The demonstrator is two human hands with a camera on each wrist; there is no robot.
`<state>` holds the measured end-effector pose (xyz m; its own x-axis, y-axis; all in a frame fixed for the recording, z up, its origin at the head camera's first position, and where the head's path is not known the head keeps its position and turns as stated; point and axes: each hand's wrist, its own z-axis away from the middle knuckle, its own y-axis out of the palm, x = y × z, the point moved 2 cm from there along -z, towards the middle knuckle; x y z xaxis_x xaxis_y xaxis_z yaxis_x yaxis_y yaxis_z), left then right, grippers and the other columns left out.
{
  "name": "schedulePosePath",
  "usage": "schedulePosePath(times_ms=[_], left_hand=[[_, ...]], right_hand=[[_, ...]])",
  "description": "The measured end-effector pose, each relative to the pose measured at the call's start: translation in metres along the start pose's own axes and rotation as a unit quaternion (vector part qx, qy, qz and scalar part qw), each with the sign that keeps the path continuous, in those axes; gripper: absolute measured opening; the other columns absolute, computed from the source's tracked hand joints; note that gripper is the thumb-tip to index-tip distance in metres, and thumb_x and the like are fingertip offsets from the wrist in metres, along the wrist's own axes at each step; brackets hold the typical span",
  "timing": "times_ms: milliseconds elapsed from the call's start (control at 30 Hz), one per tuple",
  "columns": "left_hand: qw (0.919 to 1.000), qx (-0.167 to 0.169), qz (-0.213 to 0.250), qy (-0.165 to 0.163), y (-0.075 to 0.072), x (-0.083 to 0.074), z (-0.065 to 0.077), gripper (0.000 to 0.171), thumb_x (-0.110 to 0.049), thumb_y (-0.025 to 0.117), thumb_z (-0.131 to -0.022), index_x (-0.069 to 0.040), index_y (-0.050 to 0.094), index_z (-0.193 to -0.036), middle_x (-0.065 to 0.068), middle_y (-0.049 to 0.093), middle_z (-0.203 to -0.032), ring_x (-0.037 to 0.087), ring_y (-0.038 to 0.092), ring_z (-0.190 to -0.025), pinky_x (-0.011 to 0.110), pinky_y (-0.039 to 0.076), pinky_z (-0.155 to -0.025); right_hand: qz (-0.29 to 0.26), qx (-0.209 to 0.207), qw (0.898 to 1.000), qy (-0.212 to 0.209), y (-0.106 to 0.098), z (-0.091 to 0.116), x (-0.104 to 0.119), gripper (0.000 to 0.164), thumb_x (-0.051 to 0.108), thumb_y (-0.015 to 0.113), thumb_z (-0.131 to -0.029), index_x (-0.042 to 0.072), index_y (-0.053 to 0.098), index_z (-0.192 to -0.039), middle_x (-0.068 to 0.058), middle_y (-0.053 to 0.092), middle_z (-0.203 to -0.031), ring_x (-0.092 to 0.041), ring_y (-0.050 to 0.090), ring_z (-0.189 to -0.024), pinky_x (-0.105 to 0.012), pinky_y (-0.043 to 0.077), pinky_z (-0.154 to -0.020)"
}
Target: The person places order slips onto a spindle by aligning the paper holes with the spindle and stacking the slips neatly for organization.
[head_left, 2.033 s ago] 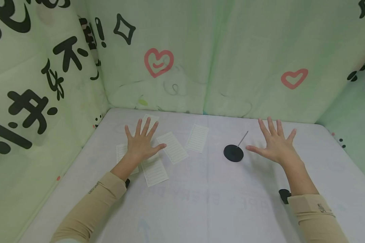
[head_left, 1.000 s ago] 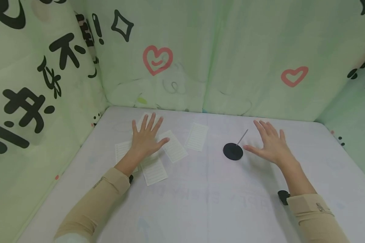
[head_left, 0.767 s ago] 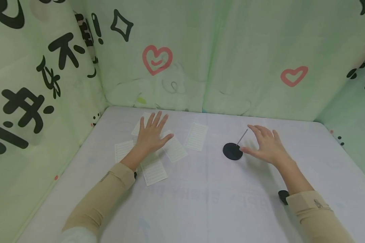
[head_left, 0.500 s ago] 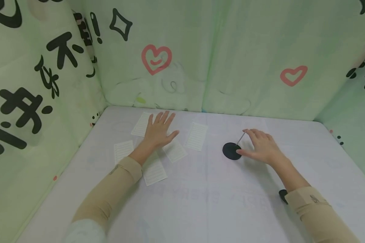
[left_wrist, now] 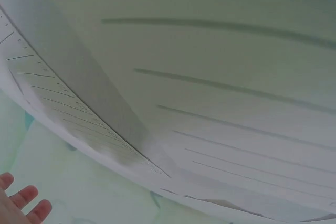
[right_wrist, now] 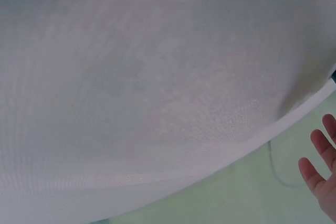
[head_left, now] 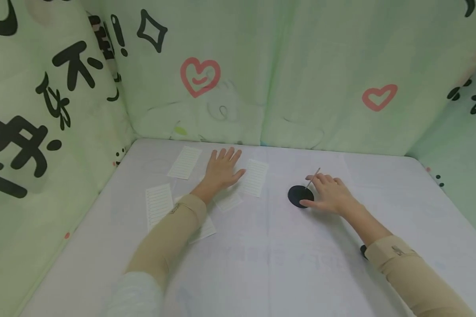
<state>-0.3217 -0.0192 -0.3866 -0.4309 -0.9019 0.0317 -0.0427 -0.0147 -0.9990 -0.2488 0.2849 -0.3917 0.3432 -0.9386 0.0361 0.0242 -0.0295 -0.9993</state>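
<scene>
A bill spike, with a round black base (head_left: pixel 299 197) and a thin metal rod (head_left: pixel 314 176), stands on the table. Around its right side reaches my right hand (head_left: pixel 328 193), thumb over the base and fingertips near the rod; a pinch is not visible. My left hand (head_left: pixel 221 172) is spread above the ruled paper slips, holding nothing. One slip (head_left: pixel 255 178) lies right of that hand, another (head_left: pixel 185 163) at the back left, a third (head_left: pixel 158 203) further left. The left forearm partly covers a front slip (head_left: pixel 205 232). Left fingertips (left_wrist: pixel 23 198) show at the left wrist view's corner.
The white-covered table (head_left: pixel 293 273) ends at a green curtain (head_left: pixel 321 75) behind, with more curtain on both sides. A small black object (head_left: pixel 363 251) shows at the right cuff. In the right wrist view, a dark edge (right_wrist: pixel 334 76) touches the right border.
My right hand has moved left and its fingers have bent in around the bill spike. The left hand has moved right over the slips, uncovering the back left one.
</scene>
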Motion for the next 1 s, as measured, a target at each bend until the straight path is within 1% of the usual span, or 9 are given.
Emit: schedulePosePath(times_ms=[167,433,667,833,1000], left_hand=[[0.9998,0.019,-0.003,-0.011,0.002,-0.004,-0.010,0.062,-0.051,0.027,-0.096,-0.017,0.016,-0.147,0.005,0.020,-0.151,0.027,0.018,-0.137,0.047,0.009,-0.111],[0.9990,0.043,-0.011,-0.012,0.008,-0.009,-0.026,0.060,-0.050,0.028,-0.096,-0.018,0.018,-0.146,0.004,0.021,-0.150,0.025,0.017,-0.137,0.045,0.010,-0.111],[0.9989,0.044,-0.006,-0.015,0.017,-0.015,-0.037,0.058,-0.049,0.029,-0.097,-0.018,0.021,-0.145,0.003,0.026,-0.148,0.025,0.021,-0.135,0.046,0.013,-0.110],[0.9985,0.050,-0.007,-0.022,0.021,-0.019,-0.042,0.056,-0.048,0.027,-0.097,-0.019,0.021,-0.145,0.002,0.027,-0.148,0.024,0.021,-0.136,0.045,0.013,-0.110],[0.9977,0.049,-0.036,-0.030,0.019,-0.023,-0.043,0.054,-0.047,0.025,-0.098,-0.021,0.022,-0.145,0.002,0.029,-0.145,0.023,0.023,-0.135,0.044,0.014,-0.110]], right_hand=[[0.021,0.005,1.000,-0.005,0.004,-0.003,0.004,0.079,0.063,0.053,-0.079,0.004,0.043,-0.131,-0.020,0.045,-0.126,-0.039,0.040,-0.117,-0.059,0.031,-0.092],[0.040,0.006,0.999,-0.015,0.008,-0.003,0.009,0.079,0.063,0.054,-0.079,0.002,0.045,-0.129,-0.020,0.046,-0.124,-0.038,0.042,-0.114,-0.056,0.032,-0.091],[0.048,0.010,0.999,-0.012,0.010,-0.002,0.011,0.079,0.062,0.052,-0.080,0.001,0.044,-0.129,-0.021,0.047,-0.122,-0.037,0.044,-0.111,-0.055,0.034,-0.089],[0.037,0.014,0.999,-0.008,0.011,0.000,0.011,0.077,0.060,0.052,-0.081,-0.001,0.044,-0.128,-0.021,0.047,-0.121,-0.036,0.044,-0.110,-0.055,0.035,-0.089],[0.032,0.018,0.999,-0.012,0.010,-0.001,0.012,0.076,0.059,0.051,-0.083,-0.002,0.043,-0.128,-0.022,0.046,-0.122,-0.037,0.044,-0.110,-0.056,0.034,-0.089]])
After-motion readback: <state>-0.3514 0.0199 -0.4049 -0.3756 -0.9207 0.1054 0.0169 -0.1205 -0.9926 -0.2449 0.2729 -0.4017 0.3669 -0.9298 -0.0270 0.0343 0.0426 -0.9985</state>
